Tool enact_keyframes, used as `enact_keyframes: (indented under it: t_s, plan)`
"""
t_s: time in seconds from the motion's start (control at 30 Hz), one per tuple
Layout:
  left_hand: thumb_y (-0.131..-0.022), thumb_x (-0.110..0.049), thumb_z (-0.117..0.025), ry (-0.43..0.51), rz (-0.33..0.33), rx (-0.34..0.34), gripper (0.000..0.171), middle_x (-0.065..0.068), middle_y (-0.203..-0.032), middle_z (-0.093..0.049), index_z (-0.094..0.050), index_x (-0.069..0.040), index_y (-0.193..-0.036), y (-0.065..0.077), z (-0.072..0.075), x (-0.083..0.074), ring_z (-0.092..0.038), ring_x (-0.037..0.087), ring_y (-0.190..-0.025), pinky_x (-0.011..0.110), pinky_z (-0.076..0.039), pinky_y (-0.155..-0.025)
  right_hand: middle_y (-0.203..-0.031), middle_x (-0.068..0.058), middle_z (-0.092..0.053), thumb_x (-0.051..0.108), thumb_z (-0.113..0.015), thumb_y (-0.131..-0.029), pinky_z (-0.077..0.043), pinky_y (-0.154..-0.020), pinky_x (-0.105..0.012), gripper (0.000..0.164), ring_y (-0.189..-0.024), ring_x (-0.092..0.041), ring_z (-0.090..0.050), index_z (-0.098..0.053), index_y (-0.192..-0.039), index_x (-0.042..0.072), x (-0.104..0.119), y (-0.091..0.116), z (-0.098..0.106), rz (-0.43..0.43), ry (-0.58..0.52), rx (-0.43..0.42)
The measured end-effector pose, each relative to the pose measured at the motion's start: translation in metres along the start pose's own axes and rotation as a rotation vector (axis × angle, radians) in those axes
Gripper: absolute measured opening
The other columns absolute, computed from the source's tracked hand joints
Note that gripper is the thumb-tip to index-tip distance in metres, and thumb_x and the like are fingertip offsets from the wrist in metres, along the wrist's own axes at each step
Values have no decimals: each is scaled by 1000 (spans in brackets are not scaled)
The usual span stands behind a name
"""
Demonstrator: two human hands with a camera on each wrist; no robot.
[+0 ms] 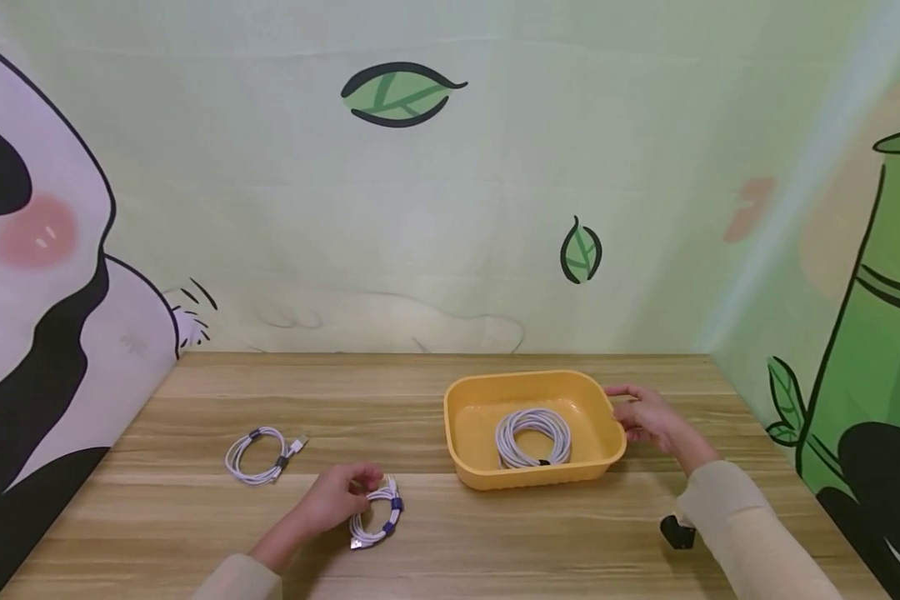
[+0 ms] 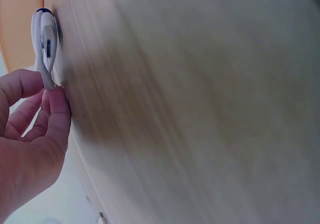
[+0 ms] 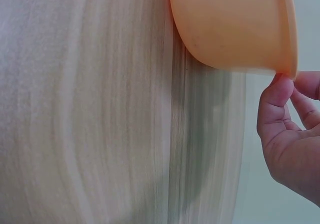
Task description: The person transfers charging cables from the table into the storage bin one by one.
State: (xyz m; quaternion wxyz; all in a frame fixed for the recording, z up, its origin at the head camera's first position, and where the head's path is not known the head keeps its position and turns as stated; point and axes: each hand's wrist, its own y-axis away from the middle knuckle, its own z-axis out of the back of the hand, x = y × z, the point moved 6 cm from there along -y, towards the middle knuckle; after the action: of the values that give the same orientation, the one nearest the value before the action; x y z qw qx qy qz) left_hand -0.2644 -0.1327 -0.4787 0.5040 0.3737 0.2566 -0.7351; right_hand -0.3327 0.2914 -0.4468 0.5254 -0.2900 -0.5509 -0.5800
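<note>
My left hand [image 1: 332, 502] pinches the near edge of a coiled white USB cable [image 1: 392, 518] between thumb and fingertips. Dark blue ties bind this coil, and its USB plug shows in the left wrist view beside the wooden surface. With thumb and fingers, my right hand [image 1: 651, 421] grips the right rim of a yellow plastic tray [image 1: 525, 478]. Inside the tray lies a thicker coil of white cable [image 1: 507, 442] with a black tie. The right wrist view shows the thumb pressed against the tray's rim [image 3: 291, 44].
Another coiled white USB cable [image 1: 234, 463] with dark ties lies on the wooden table [image 1: 450, 554], left of my left hand. A small black object [image 1: 677, 532] shows beside my right sleeve. Behind the table hangs a printed wall cloth [image 1: 450, 208].
</note>
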Motion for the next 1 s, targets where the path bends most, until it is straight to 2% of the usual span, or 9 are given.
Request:
enact_keyframes:
  t_s: [0.27, 0.43, 0.7, 1.0]
  plan:
    - [-65, 10, -57, 120, 41, 1, 37, 16, -91, -62, -57, 10, -102, 1, 2, 2, -57, 21, -81, 23, -48, -68, -63, 4, -56, 0, -44, -82, -47, -50, -21, 52, -53, -6, -52, -27, -132, -1, -1, -2, 0, -8, -14, -8]
    - [-66, 9, -58, 173, 58, 26, 36, 17, -91, -61, -56, 11, -103, 3, 2, 0, -56, 22, -83, 23, -48, -69, -63, 4, -56, 1, -44, -83, -47, -50, -21, 52, -53, -6, -52, -28, -132, -2, -1, -2, 0, -7, -8, -8]
    - [-68, 9, -57, 202, 23, 72, 30, 19, -88, -61, -59, 11, -97, 2, 0, -3, -55, 17, -81, 18, -47, -65, -63, 4, -56, 1, -44, -83, -47, -50, -20, 52, -52, -6, -51, -27, -132, -1, -2, -2, 1, -5, -4, -10]
    - [-72, 6, -58, 236, 57, 89, 28, 17, -92, -62, -60, 9, -99, 2, -2, -3, -55, 16, -82, 20, -48, -66, -64, 4, -56, 1, -44, -83, -46, -50, -20, 51, -53, -6, -51, -27, -132, -1, -2, -2, 1, -1, -2, -12]
